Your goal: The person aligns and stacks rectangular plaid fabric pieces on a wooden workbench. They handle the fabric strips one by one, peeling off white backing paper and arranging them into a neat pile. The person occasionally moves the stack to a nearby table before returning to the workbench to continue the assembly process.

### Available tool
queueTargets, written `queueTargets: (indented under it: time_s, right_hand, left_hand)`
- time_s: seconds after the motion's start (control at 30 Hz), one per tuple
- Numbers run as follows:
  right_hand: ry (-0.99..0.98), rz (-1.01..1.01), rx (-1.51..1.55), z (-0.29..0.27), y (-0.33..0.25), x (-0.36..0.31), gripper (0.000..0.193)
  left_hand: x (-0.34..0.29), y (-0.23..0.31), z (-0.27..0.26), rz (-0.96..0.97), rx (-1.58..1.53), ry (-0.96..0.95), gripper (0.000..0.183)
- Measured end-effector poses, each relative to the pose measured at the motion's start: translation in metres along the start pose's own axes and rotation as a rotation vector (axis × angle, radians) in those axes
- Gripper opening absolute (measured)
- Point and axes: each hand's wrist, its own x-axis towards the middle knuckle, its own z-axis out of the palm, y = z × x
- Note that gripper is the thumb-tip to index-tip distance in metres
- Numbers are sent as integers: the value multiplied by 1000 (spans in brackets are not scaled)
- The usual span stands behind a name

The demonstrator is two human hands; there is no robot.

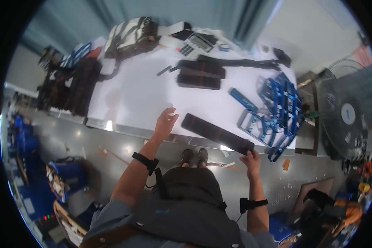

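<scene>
A long, flat, dark strip [215,133] with rounded ends lies slanted along the near edge of the white table. My right hand [251,162] grips its near right end, thumb and fingers closed about it. To the left of the strip's far end, my left hand [166,122] hovers over the table edge, its fingers curved but apart, with nothing seen in them. Farther back lie two dark flat pieces [199,81], side by side. Right of the strip are a blue printed strip [243,100] and a heap of blue and clear packaging [281,105].
A long black strap [244,63] and a calculator [199,42] lie at the back. Dark bundles [76,84] fill the table's left end, beside a striped bag [132,37]. Blue bins [70,177] stand on the floor at left. A round black reel [345,118] stands at right.
</scene>
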Motion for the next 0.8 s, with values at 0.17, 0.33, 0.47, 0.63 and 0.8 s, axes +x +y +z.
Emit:
queueTargets:
  time_s: [0.17,0.33,0.47,0.63,0.8]
  right_hand:
    - [122,49,-187,-32,2,-4,63]
    - [142,-137,-651,-31,0,-4,72]
    - [81,-57,-859,-15,-14,-3,69]
    - [149,-390,-1048,-7,-26,-3,59]
    - [-410,-444,-858,91,-93,-55,43]
  left_hand:
    - [-83,-13,-70,-203,-3,148,39]
    - [-184,-13,-83,-513,-224,315,38]
    - [-225,-8,-63,-564,-359,360,41]
    - [-256,22,-53,-521,-380,502,41]
    - [-309,9,-67,-537,-507,669,34]
